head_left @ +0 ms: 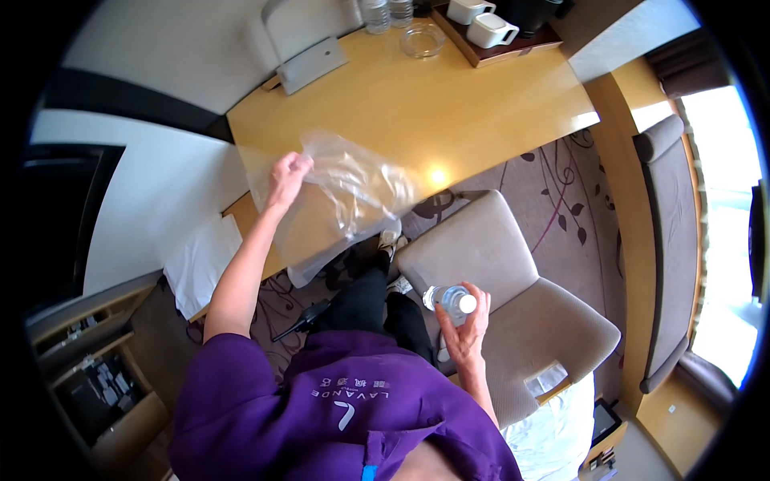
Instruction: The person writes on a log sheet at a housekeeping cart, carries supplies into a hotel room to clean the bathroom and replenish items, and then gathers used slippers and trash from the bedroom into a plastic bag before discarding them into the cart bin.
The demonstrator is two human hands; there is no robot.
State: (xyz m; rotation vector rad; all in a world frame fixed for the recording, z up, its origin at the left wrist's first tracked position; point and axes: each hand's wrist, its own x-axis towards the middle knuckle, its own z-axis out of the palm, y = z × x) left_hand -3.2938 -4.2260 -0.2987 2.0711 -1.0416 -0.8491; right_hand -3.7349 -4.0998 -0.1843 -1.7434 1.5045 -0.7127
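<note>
My left hand (290,175) pinches the top edge of a clear plastic bag (353,188), which hangs down over the near edge of the wooden desk (481,104). Below the desk edge and to the right, my right hand (468,329) is wrapped round a clear plastic bottle (451,301) with a white cap. The bottle is over the seat of a beige chair (473,240), apart from the bag.
On the desk stand a glass ashtray (422,40), water bottles (376,14) and a tray (521,50) with white cups (491,30). A padded bench (670,240) lies by the window. A black screen (48,216) is at the left.
</note>
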